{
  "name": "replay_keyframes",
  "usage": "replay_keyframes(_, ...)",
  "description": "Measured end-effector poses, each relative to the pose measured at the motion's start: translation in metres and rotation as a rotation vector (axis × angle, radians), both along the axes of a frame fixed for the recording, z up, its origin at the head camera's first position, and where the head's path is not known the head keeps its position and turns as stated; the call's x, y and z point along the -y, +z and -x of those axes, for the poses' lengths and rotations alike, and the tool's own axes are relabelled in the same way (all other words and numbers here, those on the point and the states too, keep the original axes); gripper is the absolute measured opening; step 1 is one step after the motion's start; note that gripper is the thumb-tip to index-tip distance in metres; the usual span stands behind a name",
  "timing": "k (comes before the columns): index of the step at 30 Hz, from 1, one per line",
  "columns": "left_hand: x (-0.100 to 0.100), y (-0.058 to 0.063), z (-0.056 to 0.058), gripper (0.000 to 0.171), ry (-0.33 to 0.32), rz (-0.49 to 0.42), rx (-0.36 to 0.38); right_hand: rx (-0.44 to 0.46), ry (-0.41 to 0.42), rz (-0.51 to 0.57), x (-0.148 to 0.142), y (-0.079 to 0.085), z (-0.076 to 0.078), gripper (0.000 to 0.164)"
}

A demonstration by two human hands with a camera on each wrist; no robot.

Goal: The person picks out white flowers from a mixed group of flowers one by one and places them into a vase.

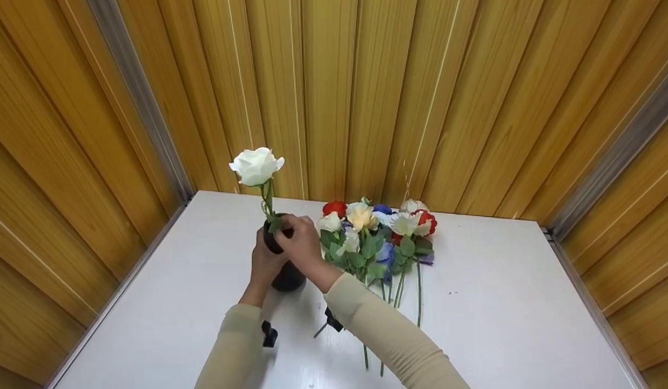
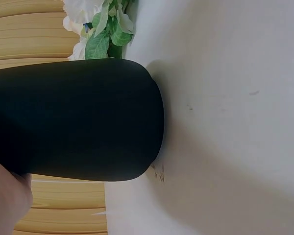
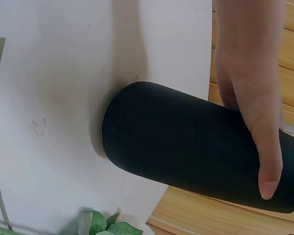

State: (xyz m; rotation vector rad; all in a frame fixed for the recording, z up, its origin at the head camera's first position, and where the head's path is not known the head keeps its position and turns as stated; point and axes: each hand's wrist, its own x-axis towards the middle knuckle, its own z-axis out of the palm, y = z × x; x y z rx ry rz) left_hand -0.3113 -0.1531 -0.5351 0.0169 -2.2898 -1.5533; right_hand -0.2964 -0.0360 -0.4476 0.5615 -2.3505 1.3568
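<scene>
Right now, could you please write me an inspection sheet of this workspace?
Surface: flat white tabletop, small dark marks.
Job's things: tall black cylindrical vase on the tabletop; white, green-stemmed rose above its mouth.
Clutter: red, white, peach and blue flowers piled to the vase's right.
Grippers: left hand grips the vase; right hand pinches the rose's stem at the mouth.
Cables: nothing seen.
Surroundings: yellow-brown wood-grain panels, grey metal strips.
</scene>
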Motion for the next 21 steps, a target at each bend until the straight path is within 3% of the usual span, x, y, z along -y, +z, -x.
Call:
replay_keyframes(5, -0.001, 0.004, 0.000, 0.086, 0.033, 0.079, 0.038, -0.097, -0.002, -0.124, 0.000, -0.006, 0.001, 0.016)
replay_keyframes(8, -0.002, 0.005, 0.000, 0.081, 0.046, 0.142, 0.011, -0.179, -0.006, -0.213, 0.000, -0.009, 0.002, 0.017)
replay_keyframes(12, -0.004, 0.005, -0.001, 0.075, 0.050, 0.193, -0.041, -0.208, -0.007, -0.313, -0.001, -0.010, 0.003, 0.021)
replay_keyframes(17, -0.004, 0.006, -0.001, 0.071, 0.050, 0.187, -0.016, -0.237, -0.018, -0.439, -0.001, -0.011, 0.002, 0.033)
replay_keyframes(21, -0.003, 0.006, 0.000, 0.071, 0.055, 0.164, 0.027, -0.216, -0.004, -0.475, -0.003, -0.010, 0.001, 0.044)
